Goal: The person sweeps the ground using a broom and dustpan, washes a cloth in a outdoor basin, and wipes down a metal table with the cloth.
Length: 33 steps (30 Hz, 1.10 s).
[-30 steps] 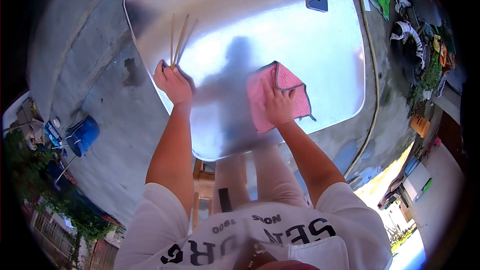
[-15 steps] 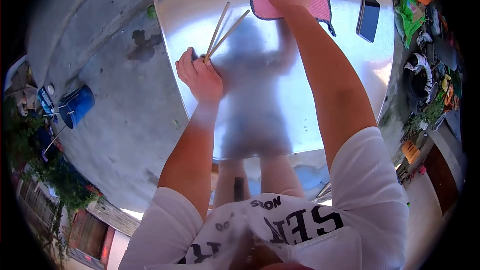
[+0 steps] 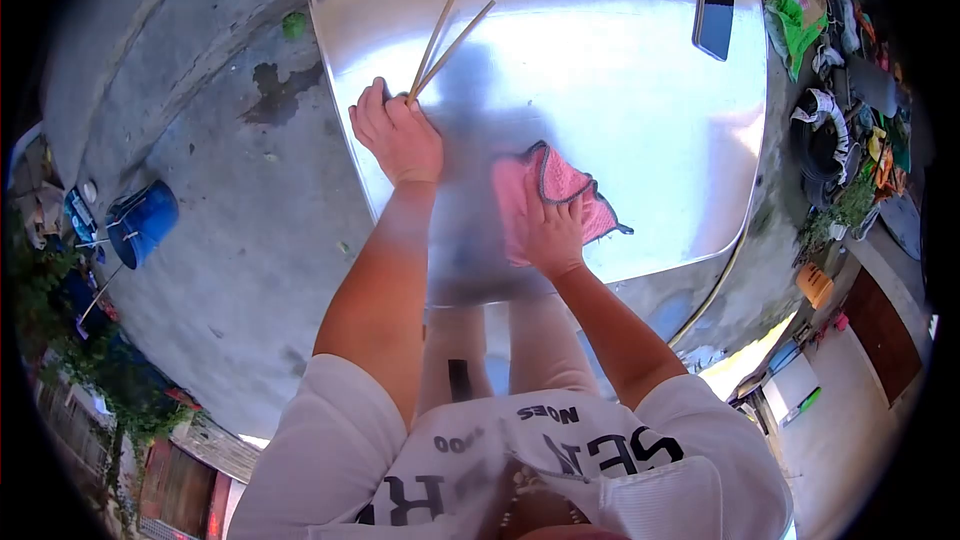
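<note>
My left hand [image 3: 398, 143] is closed around a pair of chopsticks [image 3: 449, 50] at the left edge of a shiny metal tabletop [image 3: 610, 60]. The sticks point away from me and spread apart at their far ends. Something dark shows by the fingers, too hidden to name. Near the tabletop's front edge, my right hand [image 3: 556, 234] grips a pink cloth [image 3: 570, 185] with a dark border against the metal. One corner of the cloth is folded up, and my fingertips are partly covered by it.
A black phone [image 3: 714, 16] lies at the tabletop's far right. On the concrete floor [image 3: 240, 240] to the left stands a blue bucket [image 3: 145, 223]. Along the right side are a green bag [image 3: 798, 15], an orange container [image 3: 815, 285] and a pile of clutter.
My right hand has drawn the pink cloth from the far side of the tabletop toward me, and a corner has folded over. My left hand stays nearly in place with the chopsticks.
</note>
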Each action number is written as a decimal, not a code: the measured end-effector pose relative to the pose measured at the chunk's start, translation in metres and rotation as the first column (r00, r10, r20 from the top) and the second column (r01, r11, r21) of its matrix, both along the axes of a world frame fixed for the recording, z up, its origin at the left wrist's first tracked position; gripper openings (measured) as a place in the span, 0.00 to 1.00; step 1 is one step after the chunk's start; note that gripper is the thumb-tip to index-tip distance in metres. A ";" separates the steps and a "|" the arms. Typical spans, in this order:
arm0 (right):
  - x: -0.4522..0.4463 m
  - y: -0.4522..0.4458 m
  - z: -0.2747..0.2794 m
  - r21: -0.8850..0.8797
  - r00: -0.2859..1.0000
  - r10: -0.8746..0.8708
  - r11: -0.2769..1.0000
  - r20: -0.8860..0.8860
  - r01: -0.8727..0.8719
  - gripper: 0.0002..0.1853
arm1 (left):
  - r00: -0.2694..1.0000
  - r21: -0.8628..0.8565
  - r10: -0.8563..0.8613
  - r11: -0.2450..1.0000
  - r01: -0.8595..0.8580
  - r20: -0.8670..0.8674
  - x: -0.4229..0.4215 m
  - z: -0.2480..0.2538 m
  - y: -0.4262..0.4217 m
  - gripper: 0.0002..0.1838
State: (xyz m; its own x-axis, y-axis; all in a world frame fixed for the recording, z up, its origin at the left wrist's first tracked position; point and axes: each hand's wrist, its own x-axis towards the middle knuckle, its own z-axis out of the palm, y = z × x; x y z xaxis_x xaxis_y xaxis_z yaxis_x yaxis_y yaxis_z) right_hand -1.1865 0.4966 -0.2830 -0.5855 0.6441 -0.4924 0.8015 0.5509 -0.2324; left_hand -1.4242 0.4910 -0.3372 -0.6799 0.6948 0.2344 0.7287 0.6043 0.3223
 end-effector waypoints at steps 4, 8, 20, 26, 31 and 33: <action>-0.005 0.005 -0.005 -0.023 0.999 -0.016 1.000 -0.031 0.016 0.38 | 0.999 0.026 -0.025 0.999 0.024 0.036 -0.003 -0.003 -0.003 0.06; -0.047 0.060 -0.030 0.231 0.978 0.024 0.973 -0.206 0.025 0.37 | 0.999 0.015 -0.020 1.000 0.019 0.043 -0.002 -0.004 -0.006 0.06; -0.024 0.062 -0.037 0.236 0.973 0.058 0.972 -0.224 -0.004 0.39 | 1.000 0.028 -0.028 0.999 0.028 0.010 -0.003 -0.003 -0.003 0.06; 0.061 -0.032 -0.004 -0.138 0.992 -0.030 0.989 0.119 0.047 0.45 | 0.999 0.018 -0.022 1.000 0.022 0.026 -0.003 -0.001 -0.005 0.05; -0.006 0.035 -0.027 0.173 0.998 0.009 0.985 -0.066 0.003 0.50 | 0.999 0.009 -0.021 1.000 0.020 0.044 -0.005 0.000 -0.002 0.05; -0.051 0.085 -0.026 0.259 0.997 -0.001 0.966 -0.080 0.022 0.48 | 0.998 0.021 -0.021 1.000 0.020 0.052 -0.005 0.003 -0.002 0.05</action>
